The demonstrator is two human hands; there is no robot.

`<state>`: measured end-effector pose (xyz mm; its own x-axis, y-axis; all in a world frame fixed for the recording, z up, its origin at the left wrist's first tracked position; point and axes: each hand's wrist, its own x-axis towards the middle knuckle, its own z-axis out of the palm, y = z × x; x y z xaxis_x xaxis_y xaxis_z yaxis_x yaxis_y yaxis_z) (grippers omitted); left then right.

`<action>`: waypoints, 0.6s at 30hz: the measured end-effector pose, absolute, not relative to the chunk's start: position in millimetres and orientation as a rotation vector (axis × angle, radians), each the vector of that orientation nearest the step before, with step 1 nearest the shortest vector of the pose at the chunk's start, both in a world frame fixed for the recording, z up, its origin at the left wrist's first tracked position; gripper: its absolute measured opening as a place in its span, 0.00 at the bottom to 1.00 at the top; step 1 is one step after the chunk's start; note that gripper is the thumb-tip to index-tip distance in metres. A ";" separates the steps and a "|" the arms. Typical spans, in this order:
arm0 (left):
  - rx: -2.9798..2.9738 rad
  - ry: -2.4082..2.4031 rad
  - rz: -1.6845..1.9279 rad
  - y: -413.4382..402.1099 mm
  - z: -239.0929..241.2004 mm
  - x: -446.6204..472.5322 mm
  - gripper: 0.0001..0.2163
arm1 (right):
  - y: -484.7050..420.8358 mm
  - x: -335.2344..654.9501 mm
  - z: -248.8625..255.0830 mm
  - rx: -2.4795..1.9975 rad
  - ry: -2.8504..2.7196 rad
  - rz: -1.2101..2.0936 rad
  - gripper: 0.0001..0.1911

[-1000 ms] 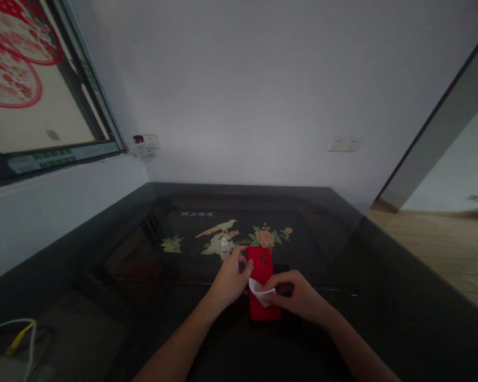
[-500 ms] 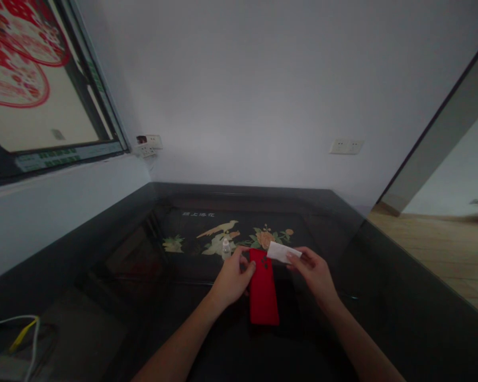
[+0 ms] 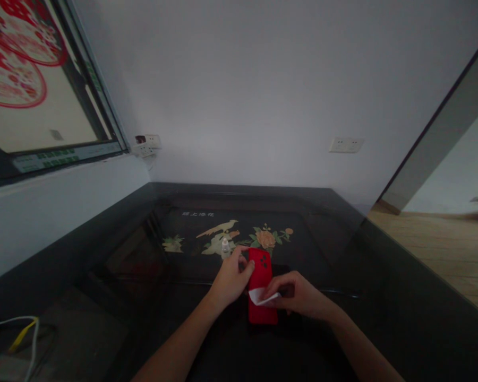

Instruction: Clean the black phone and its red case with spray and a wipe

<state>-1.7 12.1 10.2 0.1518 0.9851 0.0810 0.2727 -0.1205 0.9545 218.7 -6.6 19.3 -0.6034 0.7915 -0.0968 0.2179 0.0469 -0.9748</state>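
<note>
My left hand (image 3: pixel 234 273) grips the upper left edge of a red phone (image 3: pixel 262 273), whose back with its dark camera lenses faces me. Pinched in my right hand (image 3: pixel 295 292) is a folded white tissue (image 3: pixel 263 298), which lies across the lower half of the phone's back. Part of the tissue is hidden by the fingers. Just beyond my left hand stands a small clear bottle (image 3: pixel 225 248) with a white cap.
Beneath everything is a glossy black table (image 3: pixel 175 323) inlaid with a bird and flowers. A white cable (image 3: pixel 35 345) and a yellow strip (image 3: pixel 23 335) lie at the lower left. Wall sockets (image 3: pixel 346 145) sit above the far edge, and a window (image 3: pixel 56 95) is on the left.
My right hand has brought the white tissue from beside the phone's top right corner down onto the lower part of its back. My left hand keeps its hold on the phone.
</note>
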 end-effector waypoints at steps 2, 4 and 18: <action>1.529 1.256 1.026 12.1 9.6 -1.5 0.17 | -10.3 222.0 23.0 -0.945 -1.925 1.804 0.15; 1.514 1.263 1.003 12.3 9.2 -1.4 0.17 | -12.4 226.1 26.8 -0.884 -1.976 1.978 0.16; 1.211 1.099 0.963 25.9 -17.1 2.6 0.21 | 18.1 234.4 18.6 -1.036 -1.001 1.448 0.21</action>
